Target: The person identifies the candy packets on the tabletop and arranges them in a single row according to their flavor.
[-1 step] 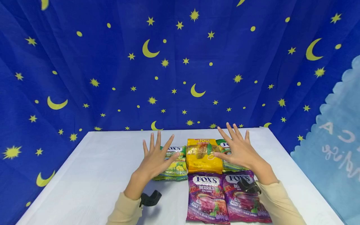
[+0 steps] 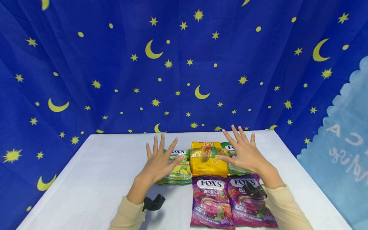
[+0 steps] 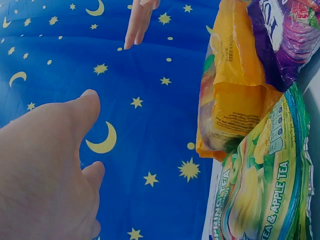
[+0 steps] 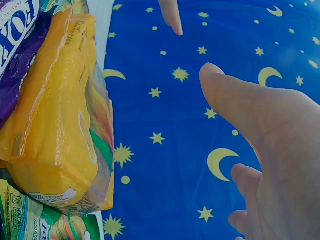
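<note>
Left grip [image 2: 159,163] and right grip [image 2: 245,154] are empty, fingers spread; the yellow bag [image 2: 205,168] lies between, nearer the right, seemingly lengthwise toward the surface [image 2: 100,179]'s far edge.

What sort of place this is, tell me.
Perhaps a makeshift filming booth: a star-patterned blue cloth hangs behind a white table, and candy bags lie grouped on it.

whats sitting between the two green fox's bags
The yellow pack sits between the left green bag and the right green bag, as the head view shows.
</note>
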`<action>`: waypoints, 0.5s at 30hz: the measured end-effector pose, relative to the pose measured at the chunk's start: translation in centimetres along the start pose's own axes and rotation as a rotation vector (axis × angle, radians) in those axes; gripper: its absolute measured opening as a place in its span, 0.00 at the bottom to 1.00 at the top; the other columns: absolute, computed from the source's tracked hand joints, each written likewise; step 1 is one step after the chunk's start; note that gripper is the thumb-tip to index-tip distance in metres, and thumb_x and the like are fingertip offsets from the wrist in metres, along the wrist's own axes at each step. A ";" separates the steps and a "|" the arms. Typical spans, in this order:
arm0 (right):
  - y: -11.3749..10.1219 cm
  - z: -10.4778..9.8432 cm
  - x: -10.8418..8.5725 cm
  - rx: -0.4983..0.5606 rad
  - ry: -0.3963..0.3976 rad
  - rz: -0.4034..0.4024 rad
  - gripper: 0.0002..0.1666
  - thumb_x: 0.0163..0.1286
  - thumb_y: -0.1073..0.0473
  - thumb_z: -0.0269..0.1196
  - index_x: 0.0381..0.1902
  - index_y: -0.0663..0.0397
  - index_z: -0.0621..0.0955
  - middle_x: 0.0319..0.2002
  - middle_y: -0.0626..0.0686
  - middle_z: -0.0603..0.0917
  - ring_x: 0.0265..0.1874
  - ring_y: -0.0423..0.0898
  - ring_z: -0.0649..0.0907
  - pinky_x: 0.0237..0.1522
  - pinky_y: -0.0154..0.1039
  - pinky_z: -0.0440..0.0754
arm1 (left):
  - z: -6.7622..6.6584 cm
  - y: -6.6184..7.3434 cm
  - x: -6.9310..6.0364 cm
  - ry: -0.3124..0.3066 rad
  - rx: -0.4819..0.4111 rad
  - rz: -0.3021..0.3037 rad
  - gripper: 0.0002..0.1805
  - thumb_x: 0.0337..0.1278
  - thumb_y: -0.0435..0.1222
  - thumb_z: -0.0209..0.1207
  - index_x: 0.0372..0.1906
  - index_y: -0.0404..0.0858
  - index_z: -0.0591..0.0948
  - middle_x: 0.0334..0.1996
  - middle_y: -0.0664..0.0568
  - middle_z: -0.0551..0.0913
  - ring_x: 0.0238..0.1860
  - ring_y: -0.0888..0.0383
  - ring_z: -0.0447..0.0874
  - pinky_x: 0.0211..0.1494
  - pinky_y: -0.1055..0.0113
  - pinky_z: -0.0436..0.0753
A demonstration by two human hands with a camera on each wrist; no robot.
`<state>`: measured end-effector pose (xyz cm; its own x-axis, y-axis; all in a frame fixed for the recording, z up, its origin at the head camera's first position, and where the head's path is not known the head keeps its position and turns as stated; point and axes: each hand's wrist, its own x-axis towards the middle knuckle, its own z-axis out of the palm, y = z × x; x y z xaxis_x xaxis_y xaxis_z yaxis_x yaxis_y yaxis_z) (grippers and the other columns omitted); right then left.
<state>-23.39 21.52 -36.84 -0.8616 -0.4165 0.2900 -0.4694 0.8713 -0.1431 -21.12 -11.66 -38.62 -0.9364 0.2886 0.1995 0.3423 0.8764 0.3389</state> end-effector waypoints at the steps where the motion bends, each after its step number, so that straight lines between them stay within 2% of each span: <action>1: 0.0 0.1 0.0 0.003 -0.001 0.000 0.57 0.60 0.25 0.56 0.78 0.36 0.45 0.76 0.59 0.41 0.73 0.60 0.38 0.60 0.72 0.26 | 0.0 0.0 0.0 -0.004 -0.002 0.001 0.39 0.65 0.66 0.40 0.77 0.59 0.48 0.74 0.41 0.28 0.71 0.42 0.16 0.63 0.39 0.17; 7: -0.2 0.2 0.0 0.027 -0.021 0.002 0.57 0.61 0.26 0.56 0.78 0.40 0.46 0.76 0.60 0.42 0.73 0.61 0.41 0.62 0.72 0.29 | 0.3 0.0 0.0 -0.025 -0.024 -0.004 0.40 0.65 0.66 0.39 0.77 0.57 0.48 0.74 0.40 0.29 0.71 0.41 0.17 0.65 0.39 0.19; 11: -0.3 0.0 0.0 0.110 -0.010 0.035 0.54 0.65 0.32 0.59 0.78 0.46 0.50 0.75 0.62 0.48 0.72 0.64 0.50 0.65 0.69 0.47 | 0.5 0.8 0.3 -0.046 -0.099 0.009 0.39 0.68 0.60 0.46 0.77 0.49 0.51 0.74 0.35 0.38 0.73 0.38 0.25 0.68 0.36 0.29; 15: 0.0 -0.1 -0.1 0.173 0.028 0.067 0.45 0.68 0.45 0.62 0.74 0.57 0.58 0.72 0.66 0.58 0.68 0.67 0.61 0.61 0.66 0.63 | 0.8 2.4 0.9 -0.081 -0.175 0.047 0.38 0.68 0.53 0.53 0.76 0.42 0.56 0.73 0.33 0.46 0.73 0.36 0.32 0.70 0.37 0.40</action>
<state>-23.26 21.60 -36.78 -0.8873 -0.3498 0.3004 -0.4397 0.8382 -0.3227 -21.15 -8.96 -38.36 -0.9200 0.3635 0.1469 0.3871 0.7829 0.4871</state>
